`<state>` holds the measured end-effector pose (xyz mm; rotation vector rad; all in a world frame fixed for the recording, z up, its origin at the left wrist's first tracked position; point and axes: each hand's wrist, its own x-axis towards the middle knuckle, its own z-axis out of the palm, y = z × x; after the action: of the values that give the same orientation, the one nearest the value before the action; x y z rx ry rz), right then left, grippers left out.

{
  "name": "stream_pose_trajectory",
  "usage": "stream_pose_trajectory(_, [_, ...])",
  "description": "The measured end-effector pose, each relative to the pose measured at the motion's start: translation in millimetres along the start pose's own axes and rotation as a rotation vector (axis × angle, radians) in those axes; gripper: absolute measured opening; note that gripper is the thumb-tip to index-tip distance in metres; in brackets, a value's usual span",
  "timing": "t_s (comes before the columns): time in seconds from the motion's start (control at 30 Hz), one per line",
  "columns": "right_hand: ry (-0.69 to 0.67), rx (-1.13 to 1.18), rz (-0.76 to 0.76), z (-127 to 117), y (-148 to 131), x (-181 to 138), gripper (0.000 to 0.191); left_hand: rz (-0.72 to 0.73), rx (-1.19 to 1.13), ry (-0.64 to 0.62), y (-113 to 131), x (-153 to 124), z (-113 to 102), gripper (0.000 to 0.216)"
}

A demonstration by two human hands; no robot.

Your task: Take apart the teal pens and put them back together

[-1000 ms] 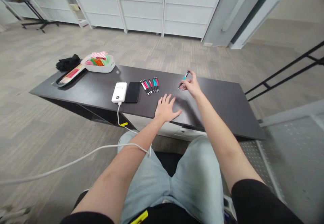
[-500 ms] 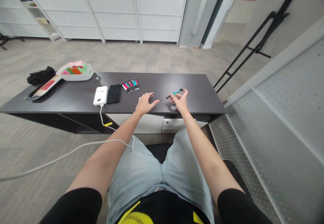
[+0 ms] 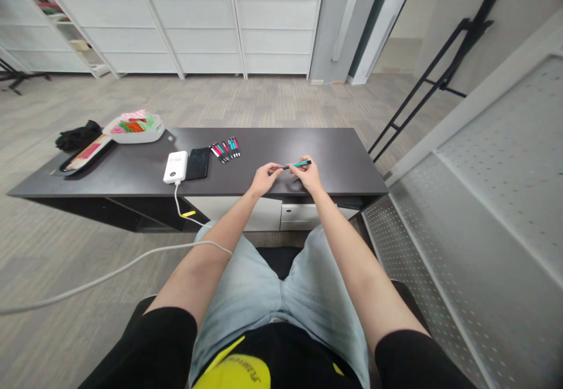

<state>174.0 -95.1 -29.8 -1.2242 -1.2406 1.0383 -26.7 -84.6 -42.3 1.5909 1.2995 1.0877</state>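
Note:
A teal and black pen (image 3: 297, 165) is held level just above the dark table (image 3: 343, 154), near its front edge. My right hand (image 3: 310, 177) grips the pen's right end with closed fingers. My left hand (image 3: 264, 178) pinches the dark tip at its left end. A row of several red and teal pens (image 3: 225, 148) lies on the table to the left of my hands.
A white power bank (image 3: 175, 166) with a cable (image 3: 132, 266) and a black phone (image 3: 198, 162) lie left of the pens. At the far left stand a white bin of coloured items (image 3: 134, 127), a dark tray (image 3: 83, 155) and black cloth (image 3: 77, 135). A perforated metal panel (image 3: 475, 213) is at right.
My left hand has lifted off the table and closed on the pen's tip. My right hand has brought the pen in towards the front edge and turned it level. The view has swung.

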Motion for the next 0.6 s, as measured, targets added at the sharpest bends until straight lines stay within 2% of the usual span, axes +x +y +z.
stream_pose_trajectory(0.17, [0.035, -0.046, -0.088, -7, 7, 6, 0.053, -0.029, -0.206, 0.082, -9, 3, -5, 0.024])
stream_pose_trajectory(0.33, [-0.073, -0.2, -0.145, -4, 4, 2, 0.021, -0.038, -0.315, 0.185, -8, 3, -8, 0.023])
stream_pose_trajectory(0.6, [-0.276, -0.444, -0.138, 5, 3, -1, 0.03, -0.046, -0.366, 0.207, -6, 4, -12, 0.016])
